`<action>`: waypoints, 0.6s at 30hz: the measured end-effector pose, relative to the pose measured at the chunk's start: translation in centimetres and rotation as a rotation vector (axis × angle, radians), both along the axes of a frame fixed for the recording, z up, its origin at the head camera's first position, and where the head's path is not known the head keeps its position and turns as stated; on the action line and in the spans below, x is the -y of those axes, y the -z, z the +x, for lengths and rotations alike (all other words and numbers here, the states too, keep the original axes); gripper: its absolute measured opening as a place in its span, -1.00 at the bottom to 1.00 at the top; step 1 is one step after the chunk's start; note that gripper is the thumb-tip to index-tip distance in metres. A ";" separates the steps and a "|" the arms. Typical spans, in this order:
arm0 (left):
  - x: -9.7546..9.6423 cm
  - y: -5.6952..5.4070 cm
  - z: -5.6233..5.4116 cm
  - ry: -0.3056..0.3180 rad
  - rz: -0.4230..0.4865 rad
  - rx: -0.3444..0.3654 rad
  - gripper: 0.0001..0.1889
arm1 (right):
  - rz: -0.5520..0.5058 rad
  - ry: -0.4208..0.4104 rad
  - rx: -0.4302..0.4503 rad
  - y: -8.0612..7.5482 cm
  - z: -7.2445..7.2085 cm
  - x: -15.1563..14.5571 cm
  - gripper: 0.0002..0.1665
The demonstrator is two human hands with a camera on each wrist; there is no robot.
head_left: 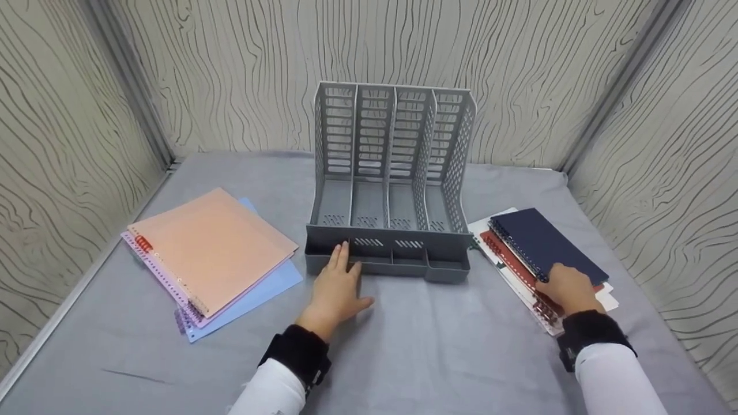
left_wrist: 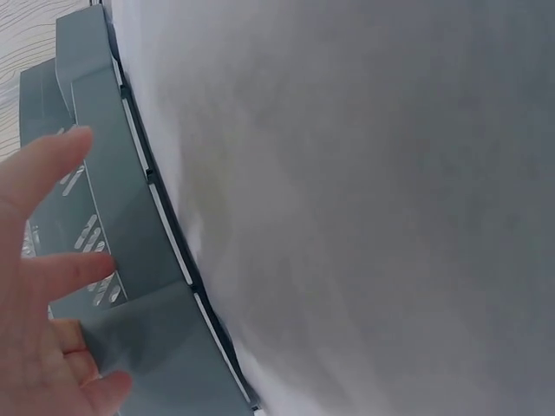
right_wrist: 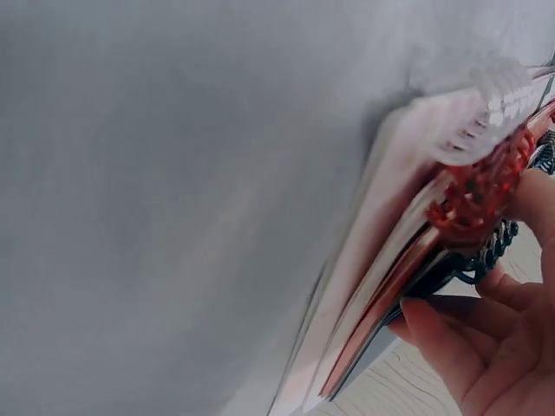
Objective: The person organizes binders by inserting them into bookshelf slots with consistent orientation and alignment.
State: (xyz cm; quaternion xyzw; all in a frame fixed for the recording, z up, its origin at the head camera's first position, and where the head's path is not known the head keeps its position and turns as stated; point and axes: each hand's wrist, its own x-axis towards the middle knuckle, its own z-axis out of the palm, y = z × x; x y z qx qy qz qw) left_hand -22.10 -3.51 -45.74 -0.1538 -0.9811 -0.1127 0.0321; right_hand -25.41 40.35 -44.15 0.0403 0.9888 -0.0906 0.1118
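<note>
A grey file organizer (head_left: 409,269) with upright dividers and a row of small front compartments stands at the middle of the table. My left hand (head_left: 337,291) rests at its front left, fingers extended over the front rim; the left wrist view shows the fingers (left_wrist: 74,270) spread against the grey front wall. On the right, my right hand (head_left: 571,288) pinches the near coil-side corner of a dark blue notebook (head_left: 548,245), the top one in a stack. Beneath lies a red notebook (head_left: 510,256); its red coil (right_wrist: 477,204) shows beside the fingers in the right wrist view.
Left of the organizer lie a peach notebook (head_left: 222,248) and, under it, purple and blue ones, the blue notebook (head_left: 268,288) sticking out. White notebooks (head_left: 522,288) lie below the red one. Wood-patterned panels (head_left: 242,69) enclose the grey cloth-covered table (head_left: 438,346).
</note>
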 end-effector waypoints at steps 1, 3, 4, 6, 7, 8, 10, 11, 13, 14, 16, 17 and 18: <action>0.0 0.1 0.1 -0.005 0.000 0.007 -0.17 | 0.000 -0.018 -0.013 0.1 0.0 0.0 -0.51; -0.1 0.2 0.1 -0.010 -0.001 0.009 -0.17 | 0.000 -0.055 -0.039 0.2 0.0 -0.2 -0.57; -0.1 0.2 0.1 -0.010 0.001 0.008 -0.17 | -0.005 -0.069 -0.040 0.1 0.0 -0.3 -0.58; -0.2 0.0 0.1 -0.007 0.002 0.004 -0.17 | -0.004 -0.096 -0.043 0.0 0.0 -0.7 -0.58; -0.2 0.0 0.0 -0.006 0.001 0.004 -0.18 | -0.003 -0.101 -0.034 -0.1 0.0 -0.8 -0.54; -0.3 -0.1 0.0 -0.006 0.001 0.003 -0.18 | -0.001 -0.107 -0.025 -0.2 0.0 -1.0 -0.50; -0.2 -0.2 -0.1 -0.009 0.002 -0.002 -0.19 | 0.006 -0.118 -0.011 -0.3 -0.2 -1.1 -0.46; -0.2 -0.3 -0.1 -0.014 0.002 -0.004 -0.20 | 0.013 -0.126 -0.014 -0.3 -0.3 -1.1 -0.46; -0.1 -0.3 -0.1 -0.022 0.007 -0.004 -0.22 | 0.029 -0.132 -0.023 -0.4 -0.6 -1.0 -0.45; -0.1 -0.3 -0.2 -0.026 0.012 -0.006 -0.24 | 0.041 -0.140 -0.037 -0.3 -0.7 -0.9 -0.47; 0.1 -0.1 -0.2 -0.031 0.021 -0.002 -0.26 | 0.063 -0.149 -0.071 -0.2 -0.9 -0.7 -0.52; 0.1 -0.1 -0.2 -0.032 0.026 0.001 -0.27 | 0.073 -0.151 -0.085 -0.2 -1.0 -0.6 -0.54; 0.2 0.0 -0.2 -0.032 0.034 0.001 -0.28 | 0.081 -0.156 -0.100 -0.2 -1.0 -0.5 -0.56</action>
